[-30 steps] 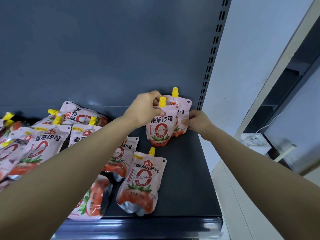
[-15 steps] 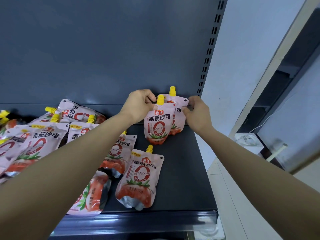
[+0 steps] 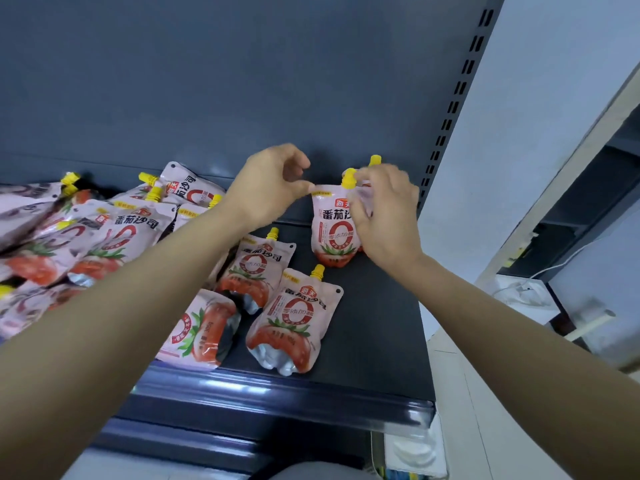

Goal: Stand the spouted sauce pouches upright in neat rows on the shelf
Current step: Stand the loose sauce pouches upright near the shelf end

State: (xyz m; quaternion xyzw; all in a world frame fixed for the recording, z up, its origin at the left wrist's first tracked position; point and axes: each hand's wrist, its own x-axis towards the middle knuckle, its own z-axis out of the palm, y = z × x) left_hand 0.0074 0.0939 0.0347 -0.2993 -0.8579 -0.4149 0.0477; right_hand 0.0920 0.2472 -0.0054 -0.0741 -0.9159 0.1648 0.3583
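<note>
I counted just the front pouch and rear pouch upright at the back right of the shelf, right hand gripping the front one's edge (blurred), left hand loosely curled beside it holding nothing, flat pouches all left to stand

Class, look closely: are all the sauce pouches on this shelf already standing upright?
No: the front pouch lies flat on the shelf, spout toward the back, unlike the standing pouch.

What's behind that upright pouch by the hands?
A second pouch: only its yellow cap shows above. The front pouch and the right hand cover the rest. Behind both, the back panel.
</note>
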